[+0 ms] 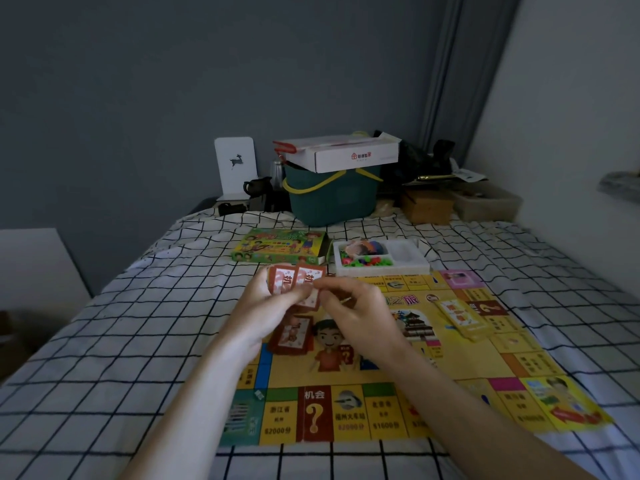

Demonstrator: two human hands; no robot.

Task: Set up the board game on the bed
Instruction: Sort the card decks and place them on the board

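Bed (138,323) w/ white, black-grid cover carries the game board (433,375), spread flat near the front edge, right of centre. Both hands are up over the board's far-left part. Left hand (266,299) grips a small fan of red cards (294,282), fingers curled round them, card backs w/ white panels facing the camera. Right hand (360,306) is just beside it, thumb & fingertips pinching the lower edge of one red card in that fan; fingers curled.

Below the hands a red card stack (291,336) lies on the board's centre-left, next to a printed cartoon boy. A yellow card stack (462,318) lies on the board toward its right side, tilted.

Beyond the board's far edge: green game box (277,245) at left, white parts tray (381,259) touching the board edge at right, w/ coloured pieces in its left compartments.

At the bed's far edge sits a teal basket (332,199) w/ yellow handles, a white carton (346,154) on top. Left of it, a white deer plaque (237,168) stands upright; right of it, a brown box (429,206) & dark clutter, too dim to tell.
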